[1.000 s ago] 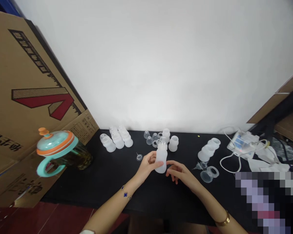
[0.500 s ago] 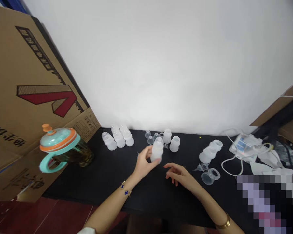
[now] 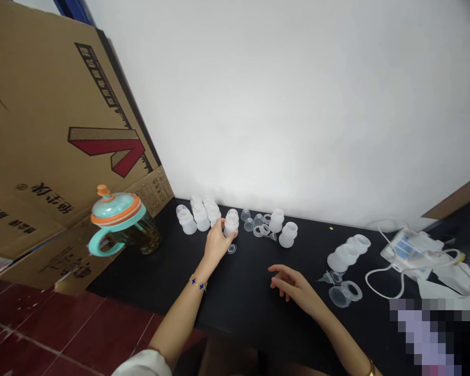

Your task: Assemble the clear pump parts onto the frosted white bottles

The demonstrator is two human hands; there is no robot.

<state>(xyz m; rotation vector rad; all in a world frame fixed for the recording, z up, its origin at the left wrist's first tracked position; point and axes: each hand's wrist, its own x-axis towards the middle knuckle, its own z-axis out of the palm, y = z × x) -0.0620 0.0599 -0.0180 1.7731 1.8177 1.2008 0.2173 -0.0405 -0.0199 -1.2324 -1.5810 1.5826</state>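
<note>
Honestly can't properly read anything here, but the big cardboard box (image 3: 35, 94) is covered in print: bold black Chinese-looking characters (image 3: 53, 197) with a small circled mark (image 3: 21, 186) beside them, a dark strip (image 3: 96, 75) with pale characters, and a chunky red-and-hatched angular logo (image 3: 97, 147). There's a tiny printed panel (image 3: 155, 185) lower down, plus a blue label (image 3: 403, 248) on the white thing at right, both too small to make out.
</note>
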